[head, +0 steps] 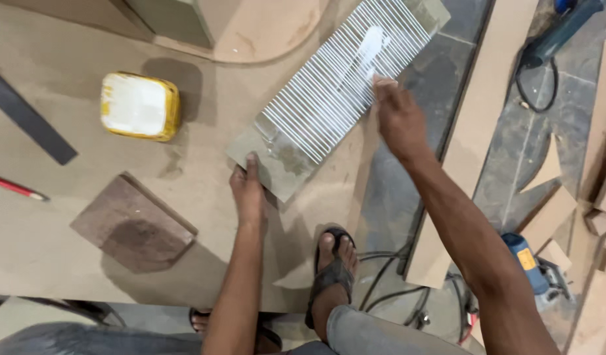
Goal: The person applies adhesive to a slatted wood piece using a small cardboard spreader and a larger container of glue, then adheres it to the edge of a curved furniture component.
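Observation:
A long grey-green board [277, 158] lies slanted on a brown sheet, its top covered with thin white glue lines and a white glue smear [369, 46]. My left hand [248, 190] presses on the board's near bare end, thumb on top. My right hand [395, 115] rests on the board's right edge with fingers spread in the glue lines; whether it holds a spreader I cannot tell.
A yellow tub of white glue [140, 105] stands at the left. Near it lie a dark brown board piece [133, 223], a red pencil [17, 189] and a dark strip [27, 118]. Long wood strips [477, 125], power tools [533, 263] and cables lie on the tiled floor at right. My sandalled foot [332, 269] is below.

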